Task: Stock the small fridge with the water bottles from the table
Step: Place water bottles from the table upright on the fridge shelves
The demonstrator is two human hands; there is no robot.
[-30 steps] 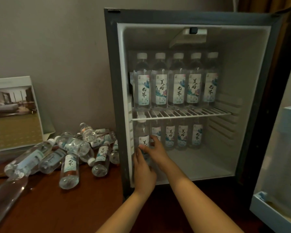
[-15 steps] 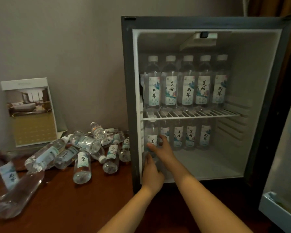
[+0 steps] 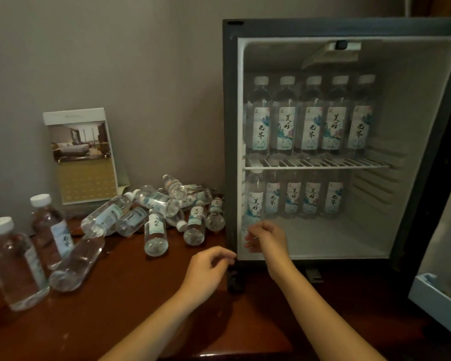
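Plastic bottles (image 3: pixel 155 230) are heaped on the desk (image 3: pixel 120 295) left of the left hand (image 3: pixel 208 267), whose fingers (image 3: pixel 225 256) are loosely curled on nothing. Inside the fridge (image 3: pixel 229 126), a bottle (image 3: pixel 254 201) is stood just beyond the right hand's (image 3: pixel 267 237) curled fingers (image 3: pixel 250 239); grip cannot be told.

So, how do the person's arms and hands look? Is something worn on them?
No sleeves show: the left arm and right arm are bare down to the picture's lower edge. The left hand and right hand wear no gloves, and I see no watch, ring or bracelet.
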